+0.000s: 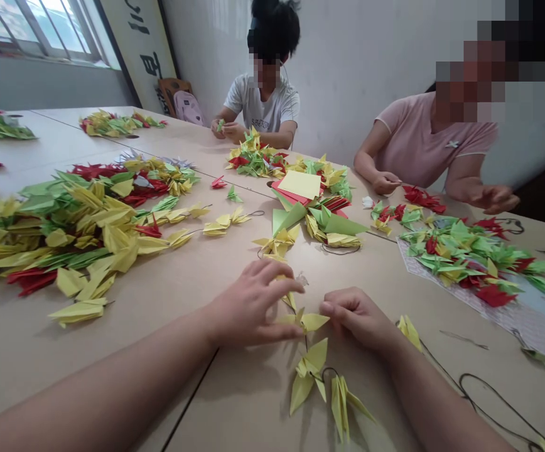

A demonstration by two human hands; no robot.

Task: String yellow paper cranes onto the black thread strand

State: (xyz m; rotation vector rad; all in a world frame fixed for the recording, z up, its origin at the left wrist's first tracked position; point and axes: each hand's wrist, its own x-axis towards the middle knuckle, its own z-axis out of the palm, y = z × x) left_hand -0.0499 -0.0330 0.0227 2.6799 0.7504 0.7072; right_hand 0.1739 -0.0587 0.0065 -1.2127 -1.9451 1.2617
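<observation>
My left hand rests on the table with fingers curled, thumb and fingers pinching a yellow paper crane on a dark thread. My right hand is closed in a loose fist, its thumb tip touching the same crane from the right. More yellow cranes hang on the thread just below my hands. Another yellow crane lies beside my right wrist.
A big heap of yellow, green and red cranes fills the left. A stack of coloured paper squares lies mid-table. Two people sit across folding: one in a white shirt, one in pink. More cranes lie right.
</observation>
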